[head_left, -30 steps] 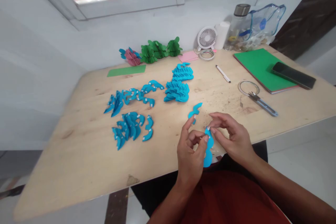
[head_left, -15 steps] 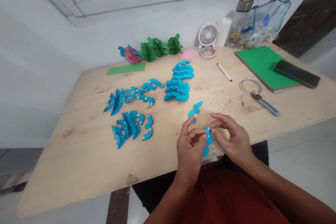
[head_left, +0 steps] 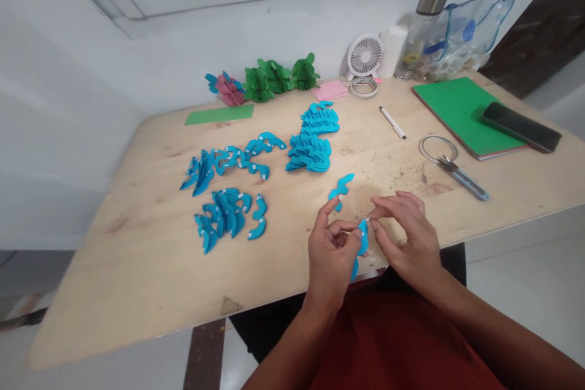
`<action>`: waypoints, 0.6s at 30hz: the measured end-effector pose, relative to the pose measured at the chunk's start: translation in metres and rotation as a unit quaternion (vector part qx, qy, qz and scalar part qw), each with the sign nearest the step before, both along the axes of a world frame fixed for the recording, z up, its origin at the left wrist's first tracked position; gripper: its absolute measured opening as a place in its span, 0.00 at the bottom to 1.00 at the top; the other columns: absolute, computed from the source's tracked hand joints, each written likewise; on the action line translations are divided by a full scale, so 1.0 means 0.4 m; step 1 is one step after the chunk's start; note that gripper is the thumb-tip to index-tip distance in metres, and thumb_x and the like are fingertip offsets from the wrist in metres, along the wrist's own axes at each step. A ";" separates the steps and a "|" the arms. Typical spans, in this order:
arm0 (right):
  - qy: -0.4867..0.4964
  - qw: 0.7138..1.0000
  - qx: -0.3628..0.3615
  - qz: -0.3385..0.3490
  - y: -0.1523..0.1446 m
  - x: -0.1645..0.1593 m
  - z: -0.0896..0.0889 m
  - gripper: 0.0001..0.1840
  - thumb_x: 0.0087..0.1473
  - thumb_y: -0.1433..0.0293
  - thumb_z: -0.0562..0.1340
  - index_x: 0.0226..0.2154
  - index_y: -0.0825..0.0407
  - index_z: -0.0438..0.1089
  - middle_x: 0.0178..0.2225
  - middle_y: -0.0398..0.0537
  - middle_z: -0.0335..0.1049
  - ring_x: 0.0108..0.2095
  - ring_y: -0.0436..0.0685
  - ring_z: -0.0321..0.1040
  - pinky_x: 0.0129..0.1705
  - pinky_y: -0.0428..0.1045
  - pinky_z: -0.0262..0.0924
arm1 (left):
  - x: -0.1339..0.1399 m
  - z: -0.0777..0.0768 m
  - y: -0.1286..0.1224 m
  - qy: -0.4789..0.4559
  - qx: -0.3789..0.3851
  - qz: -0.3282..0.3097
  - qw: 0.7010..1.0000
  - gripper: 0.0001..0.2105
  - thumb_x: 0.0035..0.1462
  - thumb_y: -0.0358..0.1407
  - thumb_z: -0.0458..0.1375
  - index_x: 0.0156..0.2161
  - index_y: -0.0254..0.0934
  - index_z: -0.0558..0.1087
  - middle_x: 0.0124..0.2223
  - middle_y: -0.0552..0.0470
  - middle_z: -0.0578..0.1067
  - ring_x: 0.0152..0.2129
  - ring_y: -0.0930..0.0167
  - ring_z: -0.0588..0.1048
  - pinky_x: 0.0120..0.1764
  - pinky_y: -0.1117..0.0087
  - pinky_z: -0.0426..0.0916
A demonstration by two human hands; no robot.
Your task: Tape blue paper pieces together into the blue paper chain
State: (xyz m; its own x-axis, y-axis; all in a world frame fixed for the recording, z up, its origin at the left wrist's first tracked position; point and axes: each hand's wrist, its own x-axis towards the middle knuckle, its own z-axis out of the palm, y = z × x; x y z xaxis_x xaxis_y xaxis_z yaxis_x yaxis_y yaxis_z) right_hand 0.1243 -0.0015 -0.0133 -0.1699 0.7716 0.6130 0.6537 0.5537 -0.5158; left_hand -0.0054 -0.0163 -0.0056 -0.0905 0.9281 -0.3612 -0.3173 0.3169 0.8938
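Observation:
My left hand (head_left: 331,259) pinches a scalloped blue paper cutout (head_left: 362,240) between thumb and fingers, near the table's front edge. A white square shows on that cutout, and its lower end hangs below my thumb. My right hand (head_left: 409,234) is closed thumb to fingertip on a small white piece (head_left: 368,219), which looks like tape, at the cutout's upper tip. Just beyond my left index finger lies another wavy blue cutout (head_left: 342,186).
Blue cutouts with white squares (head_left: 223,213) lie to the left; stacked blue cutouts (head_left: 308,153) sit mid-table. A cutter (head_left: 464,178), a tape roll (head_left: 437,149), a pen (head_left: 392,122), a green folder (head_left: 457,109) and a phone (head_left: 521,126) lie right. Green paper shapes (head_left: 276,78) stand behind.
My right hand has drawn slightly right and up from the cutout's tip, the small white piece at its fingertips. My left hand keeps its hold on the cutout. The view has shifted slightly.

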 end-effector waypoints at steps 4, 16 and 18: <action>0.001 1.000 -0.016 0.003 -0.001 0.000 0.003 0.20 0.51 0.78 0.59 0.48 0.50 0.65 0.30 0.44 0.74 0.36 0.56 0.69 0.52 0.60 0.56 | -0.001 -0.005 0.003 0.004 0.003 0.002 1.000 0.29 0.45 0.29 0.60 0.54 0.35 0.62 0.26 0.57 0.73 0.17 0.77 0.68 0.21 0.75 0.67; -0.042 0.999 0.015 0.003 -0.004 0.001 0.004 0.22 0.51 0.79 0.59 0.49 0.51 0.64 0.30 0.45 0.73 0.37 0.57 0.67 0.52 0.60 0.54 | -0.003 -0.006 0.006 0.016 0.006 0.000 1.000 0.27 0.45 0.28 0.60 0.54 0.35 0.62 0.26 0.57 0.73 0.17 0.77 0.67 0.21 0.75 0.68; -0.064 0.998 0.026 -0.007 -0.004 0.001 0.005 0.22 0.51 0.79 0.59 0.49 0.50 0.64 0.30 0.44 0.73 0.37 0.57 0.67 0.52 0.60 0.53 | -0.003 -0.007 0.007 0.018 0.010 -0.006 1.000 0.27 0.46 0.29 0.59 0.54 0.35 0.61 0.26 0.57 0.73 0.18 0.77 0.67 0.21 0.75 0.67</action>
